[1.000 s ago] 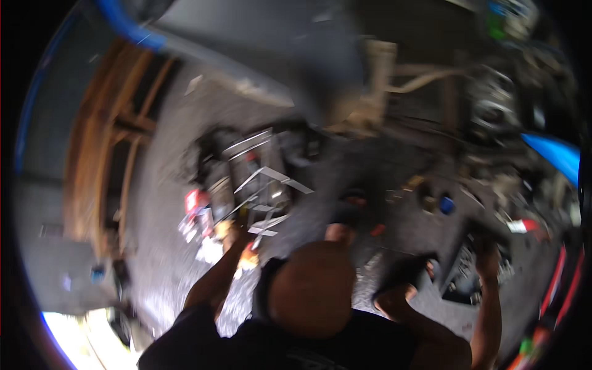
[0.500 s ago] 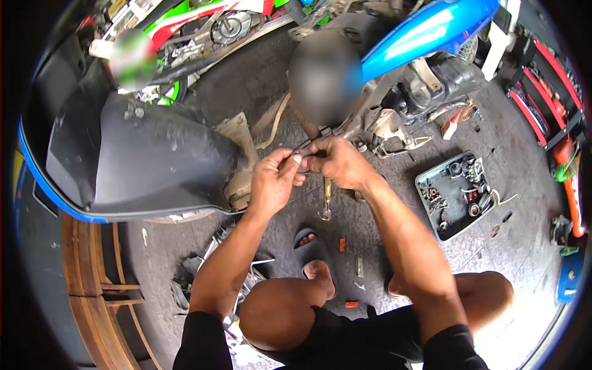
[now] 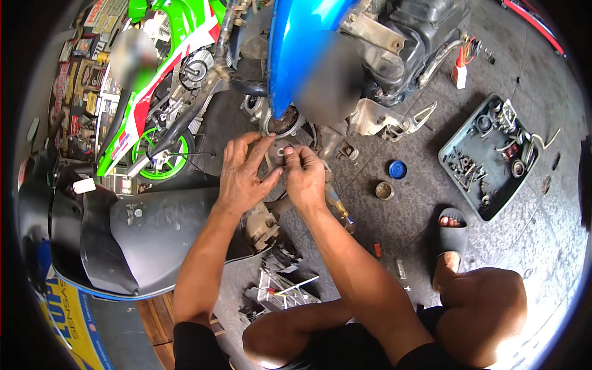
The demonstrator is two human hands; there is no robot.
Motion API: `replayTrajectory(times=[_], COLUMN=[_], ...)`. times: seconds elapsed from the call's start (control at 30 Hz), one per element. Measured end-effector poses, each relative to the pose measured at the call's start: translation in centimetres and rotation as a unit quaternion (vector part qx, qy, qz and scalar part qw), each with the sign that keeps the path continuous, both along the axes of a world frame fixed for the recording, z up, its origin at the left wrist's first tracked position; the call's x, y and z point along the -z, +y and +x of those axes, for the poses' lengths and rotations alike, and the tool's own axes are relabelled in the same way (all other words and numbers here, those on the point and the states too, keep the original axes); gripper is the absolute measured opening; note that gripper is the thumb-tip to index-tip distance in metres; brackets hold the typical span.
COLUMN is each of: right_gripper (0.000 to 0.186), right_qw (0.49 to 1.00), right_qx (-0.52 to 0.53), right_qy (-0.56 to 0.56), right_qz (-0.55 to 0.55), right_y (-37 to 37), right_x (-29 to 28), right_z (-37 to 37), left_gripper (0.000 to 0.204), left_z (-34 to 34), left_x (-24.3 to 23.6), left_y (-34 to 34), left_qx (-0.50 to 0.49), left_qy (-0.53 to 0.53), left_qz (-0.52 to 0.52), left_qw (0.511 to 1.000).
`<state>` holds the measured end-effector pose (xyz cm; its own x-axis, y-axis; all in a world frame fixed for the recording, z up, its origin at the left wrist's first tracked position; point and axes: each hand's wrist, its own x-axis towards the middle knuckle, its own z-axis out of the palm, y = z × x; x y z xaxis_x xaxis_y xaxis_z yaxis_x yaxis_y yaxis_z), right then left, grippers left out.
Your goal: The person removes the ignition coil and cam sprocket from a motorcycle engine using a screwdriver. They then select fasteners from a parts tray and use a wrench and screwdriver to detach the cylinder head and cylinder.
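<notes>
A round metal part with a central hole [image 3: 280, 152] sits between my two hands, just below a dirty metal housing [image 3: 285, 126] of the partly dismantled motorbike. My right hand [image 3: 305, 179] grips the part, thumb beside the hole. My left hand [image 3: 243, 172] is at the part's left side, fingers apart and curved toward it, fingertips near its edge. The blue body panel [image 3: 287, 55] hangs over the housing. Below my right hand a tool with a yellow piece [image 3: 339, 209] lies among metal parts.
A grey tray of bolts [image 3: 487, 154], a red-capped white bottle [image 3: 459, 71], a blue lid [image 3: 397, 169] and a small tin [image 3: 384, 190] are on the floor to the right. A black scooter body [image 3: 163, 240] and a green-white-red bike [image 3: 179, 49] are on the left; slatted wood [image 3: 154, 314] lies lower left.
Since half a second ago my view has swung, and both hands have come to the housing under the blue panel. My left hand's fingers have spread apart.
</notes>
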<state>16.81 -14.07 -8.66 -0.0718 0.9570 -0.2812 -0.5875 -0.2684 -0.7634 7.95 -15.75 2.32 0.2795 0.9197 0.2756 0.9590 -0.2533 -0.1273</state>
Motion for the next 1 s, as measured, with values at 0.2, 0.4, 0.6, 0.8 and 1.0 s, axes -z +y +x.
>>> replayTrajectory(times=[0.2,0.4,0.6,0.8,1.0], right_gripper=[0.026,0.026,0.026,0.023,0.019], right_qw=[0.987,0.984,0.990,0.950,0.933], right_qx=[-0.148,-0.171,-0.104,-0.258,-0.327], right_qy=[-0.047,-0.038,-0.097,-0.170,-0.130], right_qz=[0.029,0.037,0.000,0.039,0.080], right_y=[-0.3,0.1,-1.2,-4.8,-4.1], right_x=[2.2,2.1,0.6,4.8,9.1], right_z=[0.0,0.1,0.7,3.8,9.9], left_gripper=[0.066,0.059,0.056,0.062,0.061], left_z=[-2.5,-3.3,-3.7,-5.1,-3.0], left_x=[0.0,0.2,1.5,4.7,9.0], left_y=[0.4,0.5,0.5,-0.7,-2.6], left_qx=[0.071,0.050,0.052,0.036,-0.017], left_qy=[0.064,0.042,0.035,0.001,-0.093], left_qz=[-0.168,-0.193,-0.124,-0.090,-0.072], left_qw=[0.981,0.979,0.990,0.995,0.993])
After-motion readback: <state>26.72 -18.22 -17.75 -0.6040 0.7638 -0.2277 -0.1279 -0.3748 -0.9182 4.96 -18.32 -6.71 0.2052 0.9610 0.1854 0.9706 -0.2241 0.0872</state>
